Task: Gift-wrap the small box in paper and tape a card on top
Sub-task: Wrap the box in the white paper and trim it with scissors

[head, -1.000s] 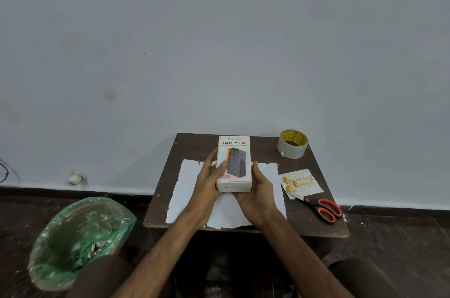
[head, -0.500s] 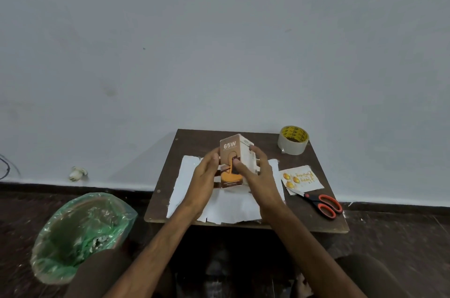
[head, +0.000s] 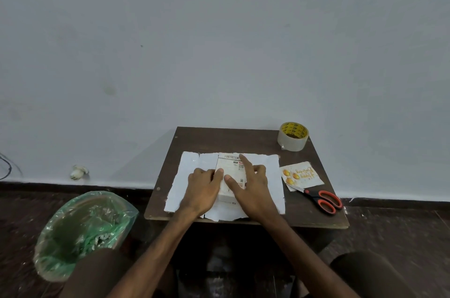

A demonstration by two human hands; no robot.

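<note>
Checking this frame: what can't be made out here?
Head view:
- The box: its near part is covered by the left hand and right hand.
- The left hand's fingers: tucked under the hand, so the grip is unclear.
- Print on the box: too small to read.
- The paper under the box: hidden.
- Contents of the bin: blurred.
</note>
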